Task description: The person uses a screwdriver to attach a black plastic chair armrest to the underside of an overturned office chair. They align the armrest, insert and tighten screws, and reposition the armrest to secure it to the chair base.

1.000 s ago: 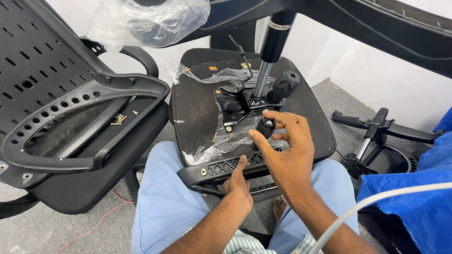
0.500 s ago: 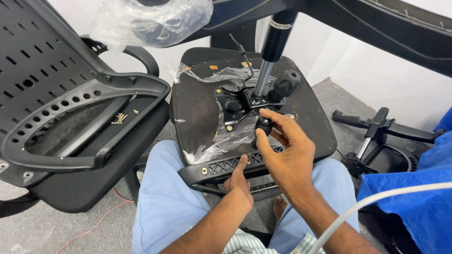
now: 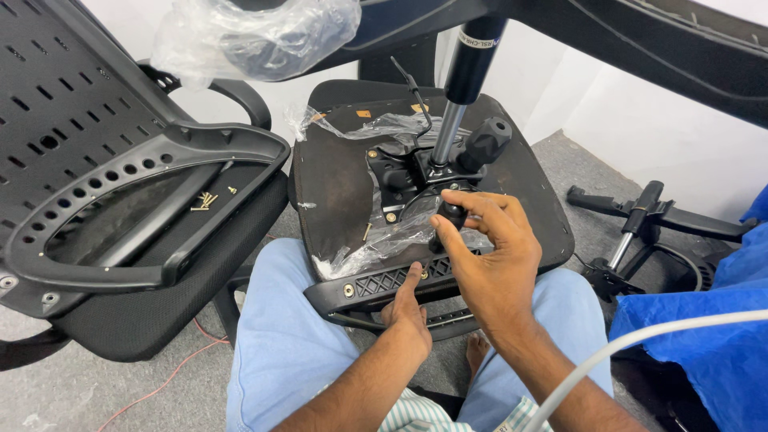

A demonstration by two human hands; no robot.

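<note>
Right hand (image 3: pixel 488 256) shifted slightly on black knob (image 3: pixel 453 214), fingers pinched around it, left hand (image 3: pixel 406 308) below, closed on seat base front edge (image 3: pixel 376 286), thumb raised

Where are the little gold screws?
In the head view, the gold screws lie at left, on the black chair back, beside the upturned seat.

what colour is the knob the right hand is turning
Black: the round knob pinched in the right hand, seen in the head view.
</note>
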